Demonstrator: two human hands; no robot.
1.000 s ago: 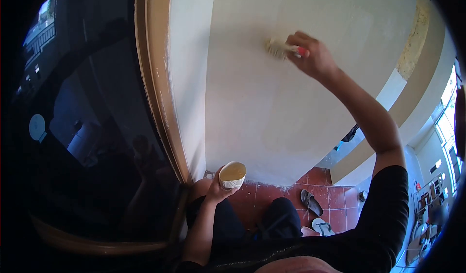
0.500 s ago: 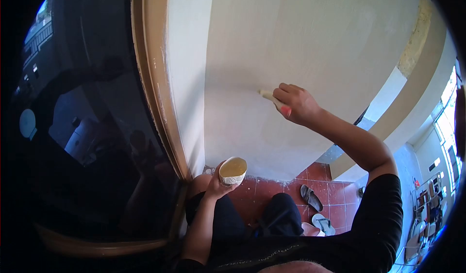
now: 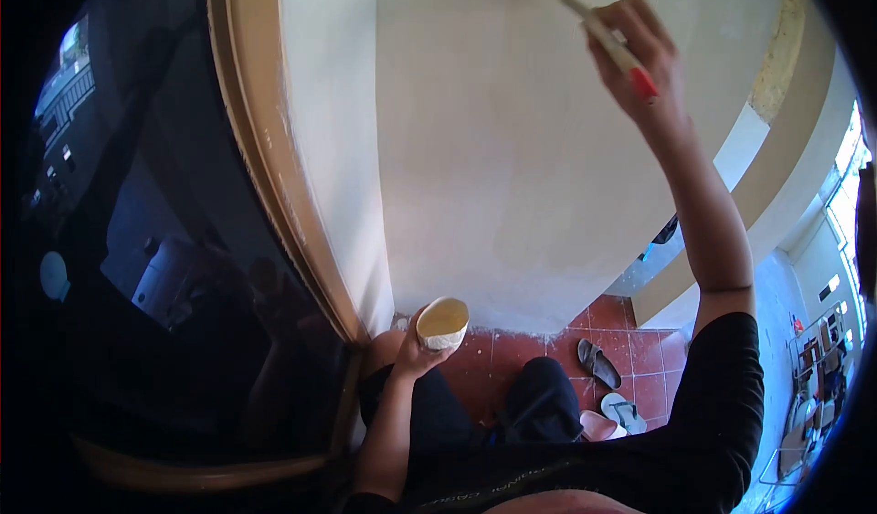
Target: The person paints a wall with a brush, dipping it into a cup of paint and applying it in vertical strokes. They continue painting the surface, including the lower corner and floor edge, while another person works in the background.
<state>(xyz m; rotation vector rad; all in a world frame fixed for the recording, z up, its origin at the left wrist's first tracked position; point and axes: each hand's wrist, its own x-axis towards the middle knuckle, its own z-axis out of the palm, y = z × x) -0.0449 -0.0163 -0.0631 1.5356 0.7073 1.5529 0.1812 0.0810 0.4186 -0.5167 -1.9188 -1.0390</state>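
Raised high at the upper right, my right hand [image 3: 642, 52] is closed round the handle of a paintbrush [image 3: 594, 25]. The brush has a pale handle with a red end, and its tip points up and left, right at the wall [image 3: 493, 148]. Down by my knee, my left hand [image 3: 418, 349] is wrapped round a cup [image 3: 443, 341] with a whitish, wrinkled outside. Pale yellowish paint shows inside the cup, whose mouth faces up toward me.
A brown wooden frame [image 3: 265, 121] borders a dark reflective pane [image 3: 137, 331] on my left. Red floor tiles [image 3: 512, 349] run below the wall. A dark sandal [image 3: 598, 364] and a light flip-flop [image 3: 623, 413] lie to the right of my knees. Further right stands a pillar [image 3: 776, 176].
My right hand has moved up and to the right with the paintbrush, carrying its tip higher on the wall. The left hand stays by my knee, holding the cup.
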